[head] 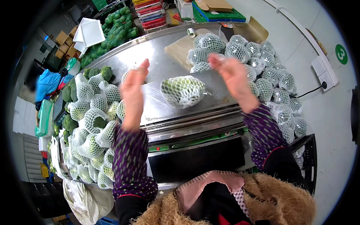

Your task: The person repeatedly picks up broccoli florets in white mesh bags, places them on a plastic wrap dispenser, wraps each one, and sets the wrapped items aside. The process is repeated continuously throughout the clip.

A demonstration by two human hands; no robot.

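A broccoli head in a white foam net (183, 92) sits on the steel tabletop (157, 112) in front of me, between my hands and apart from both. Creased clear film (151, 94) spreads at its left side. My left hand (134, 87) is raised to the left of it, near the netted broccoli pile (92, 140). On the other side, my right hand (232, 77) hovers by the pile of film-wrapped netted heads (264, 88). Both hands are blurred by motion, and whether the fingers hold film cannot be made out.
Bare broccoli heads (69, 123) lie at the left beside a dark scale (58, 108). A small roll (191, 32) stands near a brown sheet (177, 52) at the back. Below the front ledge is a black panel (197, 160). A black crate (310, 163) stands at right.
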